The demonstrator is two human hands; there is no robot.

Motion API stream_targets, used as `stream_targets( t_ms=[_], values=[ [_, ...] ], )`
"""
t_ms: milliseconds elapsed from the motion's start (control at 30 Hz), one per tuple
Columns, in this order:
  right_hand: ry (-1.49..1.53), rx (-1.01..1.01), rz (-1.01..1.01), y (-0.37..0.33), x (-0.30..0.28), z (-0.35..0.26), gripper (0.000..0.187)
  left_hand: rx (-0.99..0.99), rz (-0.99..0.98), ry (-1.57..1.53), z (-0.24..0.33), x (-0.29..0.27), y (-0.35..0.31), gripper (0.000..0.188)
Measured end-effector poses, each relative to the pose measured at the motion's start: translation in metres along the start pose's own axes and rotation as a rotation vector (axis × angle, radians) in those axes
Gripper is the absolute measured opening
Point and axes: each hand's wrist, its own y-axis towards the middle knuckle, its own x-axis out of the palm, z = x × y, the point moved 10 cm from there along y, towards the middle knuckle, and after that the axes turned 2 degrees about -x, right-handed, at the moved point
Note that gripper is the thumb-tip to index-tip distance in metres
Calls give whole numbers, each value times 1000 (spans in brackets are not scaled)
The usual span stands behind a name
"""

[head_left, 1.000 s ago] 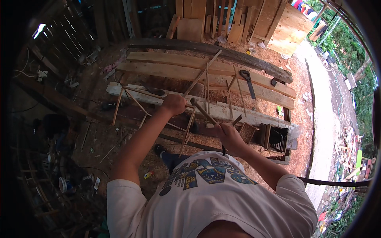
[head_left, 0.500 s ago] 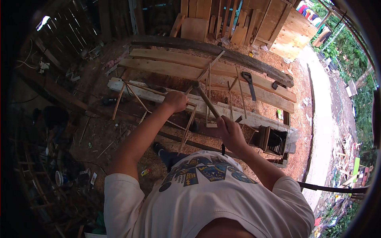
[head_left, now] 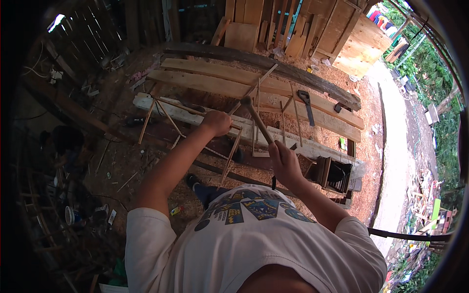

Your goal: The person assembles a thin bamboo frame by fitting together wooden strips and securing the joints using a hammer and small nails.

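Observation:
My right hand is wrapped round the handle of a hammer, which slants up and left to its dark head. The head is close to the crossing of thin wooden strips. My left hand is closed on a light frame of thin wooden strips, just left of the hammer head. The fingertips of that hand are hidden from above. The frame's slats spread to both sides over the planks, and some legs of it stand out at the left.
Long planks lie side by side before me, with a handsaw on them. A thick dark beam runs behind. At the right end is a wooden box-like piece. Wood shavings cover the floor. A person crouches at the far left.
The hammer head has shifted slightly right and up, swinging from my right hand. My left hand stays in the same place on the frame.

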Motion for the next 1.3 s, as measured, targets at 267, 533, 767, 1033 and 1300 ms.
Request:
stream_targets(
  t_ms=[267, 533, 767, 1033, 1300],
  values=[
    [-17, -11, -34, -3, 10, 22, 46, -69, -24, -33, -3, 0, 2, 35],
    [-107, 32, -45, 12, 13, 26, 52, -50, -49, 24, -2, 7, 6, 26],
    [-383, 3, -111, 20, 9, 13, 56, -48, -60, 1, -3, 6, 2, 27],
    [-490, 14, -302, 59, -1, 3, 49, -51, -14, -24, -3, 4, 1, 28],
    [-514, 54, -456, 71, 0, -21, 49, -23, 33, 11, -1, 5, 0, 16]
  ],
)
